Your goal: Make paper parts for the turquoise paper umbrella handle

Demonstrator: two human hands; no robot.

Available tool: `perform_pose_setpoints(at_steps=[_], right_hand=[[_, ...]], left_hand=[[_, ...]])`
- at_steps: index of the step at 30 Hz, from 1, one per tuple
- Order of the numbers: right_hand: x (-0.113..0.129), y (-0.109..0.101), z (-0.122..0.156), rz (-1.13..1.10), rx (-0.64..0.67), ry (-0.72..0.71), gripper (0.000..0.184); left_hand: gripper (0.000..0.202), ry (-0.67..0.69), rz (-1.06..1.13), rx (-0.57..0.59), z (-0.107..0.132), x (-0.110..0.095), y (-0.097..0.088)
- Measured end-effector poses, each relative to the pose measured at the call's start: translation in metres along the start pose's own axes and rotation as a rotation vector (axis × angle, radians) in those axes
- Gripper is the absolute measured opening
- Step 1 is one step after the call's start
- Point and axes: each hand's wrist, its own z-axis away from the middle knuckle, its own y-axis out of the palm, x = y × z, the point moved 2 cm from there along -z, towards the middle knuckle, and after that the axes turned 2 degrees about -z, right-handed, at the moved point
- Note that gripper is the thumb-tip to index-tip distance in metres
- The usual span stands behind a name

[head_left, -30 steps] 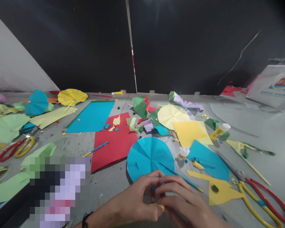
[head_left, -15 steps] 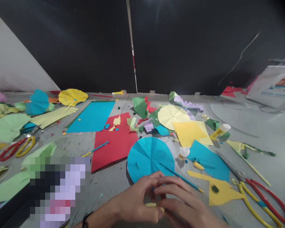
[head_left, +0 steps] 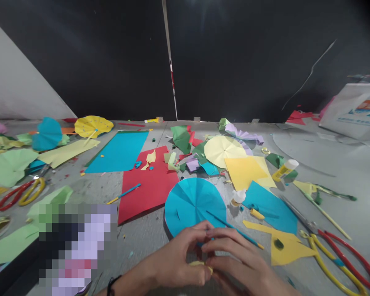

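Note:
My left hand (head_left: 179, 257) and my right hand (head_left: 239, 257) meet at the bottom centre, fingertips together. Between them a small pale yellow piece of paper (head_left: 200, 265) shows, pinched under my left thumb; most of it is hidden by the fingers. Just beyond my hands lies a creased blue paper circle (head_left: 194, 201). A thin blue stick with a yellow end (head_left: 243, 234) rests across the circle's right edge. To the right are yellow paper scraps (head_left: 288, 246) and a blue paper sheet (head_left: 274, 211).
Scissors with red and yellow handles lie at right (head_left: 342, 255) and far left (head_left: 23, 193). A small white bottle (head_left: 239, 197) and a glue stick (head_left: 286, 169) stand right of centre. Red paper (head_left: 148, 193) and a cream pleated circle (head_left: 223, 150) lie farther back, before a dark wall (head_left: 234, 61).
My hands stay in nearly the same place, with the fingers shifting slightly around the yellow paper. The rest of the scene moves only a little with the camera.

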Motion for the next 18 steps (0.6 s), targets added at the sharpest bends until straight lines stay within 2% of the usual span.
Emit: perform_pose_setpoints(at_steps=[6, 12, 18], right_hand=[[0.002, -0.003, -0.003, 0.004, -0.118, 0.000, 0.022], [0.004, -0.004, -0.002, 0.031, -0.126, 0.001, 0.021], [0.000, -0.001, 0.001, 0.065, -0.131, 0.006, 0.020]], left_hand=[[0.037, 0.038, 0.067, -0.067, -0.002, -0.010, 0.000], [0.031, 0.010, 0.036, -0.099, -0.002, -0.012, 0.001], [0.038, 0.010, 0.071, -0.097, -0.002, -0.011, 0.002]])
